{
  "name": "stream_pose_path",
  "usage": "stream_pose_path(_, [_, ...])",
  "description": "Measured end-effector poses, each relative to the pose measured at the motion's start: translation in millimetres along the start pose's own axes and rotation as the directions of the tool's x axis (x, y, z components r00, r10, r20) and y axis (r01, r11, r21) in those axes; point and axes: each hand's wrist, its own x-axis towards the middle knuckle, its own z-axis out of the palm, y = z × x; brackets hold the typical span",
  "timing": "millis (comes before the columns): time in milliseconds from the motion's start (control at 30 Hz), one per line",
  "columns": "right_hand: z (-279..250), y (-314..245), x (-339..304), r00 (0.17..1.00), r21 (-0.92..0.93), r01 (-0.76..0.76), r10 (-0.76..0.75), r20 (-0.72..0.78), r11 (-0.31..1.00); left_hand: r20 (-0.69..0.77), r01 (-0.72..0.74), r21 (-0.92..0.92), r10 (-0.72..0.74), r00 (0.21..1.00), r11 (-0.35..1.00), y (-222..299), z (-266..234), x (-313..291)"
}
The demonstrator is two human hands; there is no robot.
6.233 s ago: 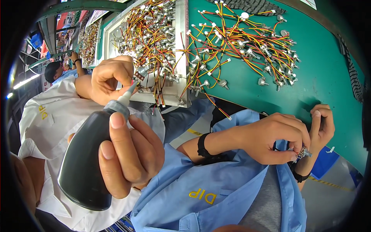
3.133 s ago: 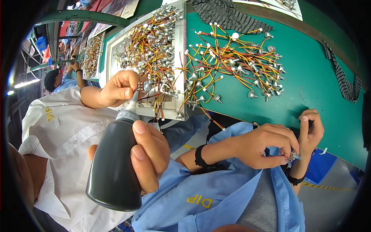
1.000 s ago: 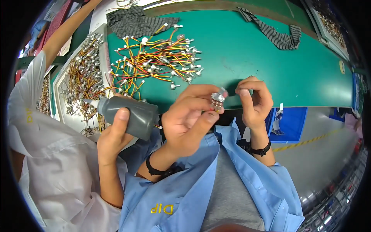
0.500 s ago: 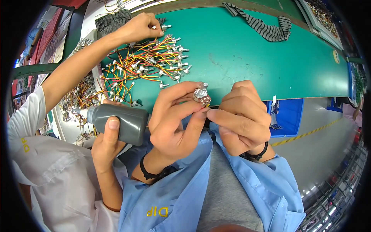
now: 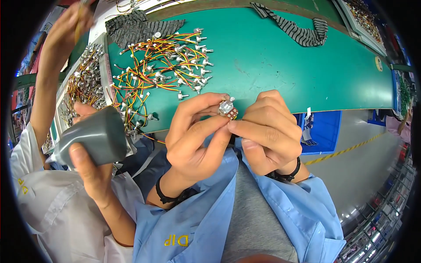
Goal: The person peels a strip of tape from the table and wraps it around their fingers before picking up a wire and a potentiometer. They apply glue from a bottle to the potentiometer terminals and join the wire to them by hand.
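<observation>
Holding a small silver metal knob with a brown, dotted plate (image 5: pixel 226 107), the left hand (image 5: pixel 197 136) has its thumb and fingers pinched nearly shut around it. The knob is up in front of the blue shirt (image 5: pixel 188 223), near the edge of the green table (image 5: pixel 263 65). The right hand (image 5: pixel 272 131) is right next to it, with its fingers curled in and their tips close under the brown plate. I cannot tell if those tips grip a wire. Each wrist has a black band (image 5: pixel 163 193).

On the table, to the left, is a messy pile of silver knobs with red, yellow and black wires (image 5: pixel 164 48). A crumpled gray striped cloth (image 5: pixel 136 28) lies behind the pile, and a long black-and-gray striped strip (image 5: pixel 302 37) lies farther right. A blue plastic bin (image 5: pixel 326 131) is below the table's front edge.

On the left, a co-worker in white holds a dark gray squeeze bottle (image 5: pixel 98 136) in one hand (image 5: pixel 94 175). The co-worker's other hand (image 5: pixel 70 26) is up high and blurry.
</observation>
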Motion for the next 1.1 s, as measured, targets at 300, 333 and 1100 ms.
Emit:
stream_pose_path(300, [-6, 3, -10, 0.999, 0.110, -0.033, 0.032, 0.007, 0.993, 0.110, 0.221, -0.362, -0.193, 0.975, 0.906, -6, 1, -7])
stream_pose_path(333, [-7, 3, -10, 0.999, 0.115, -0.032, 0.032, 0.002, 0.993, 0.112, 0.220, -0.359, -0.192, 0.975, 0.907, -6, 1, -7])
stream_pose_path(1100, [-37, 63, -62, 0.636, 0.218, -0.741, 0.768, -0.075, 0.635, 0.265, 0.446, -0.548, -0.359, 0.895, 0.708, -11, -2, -9])
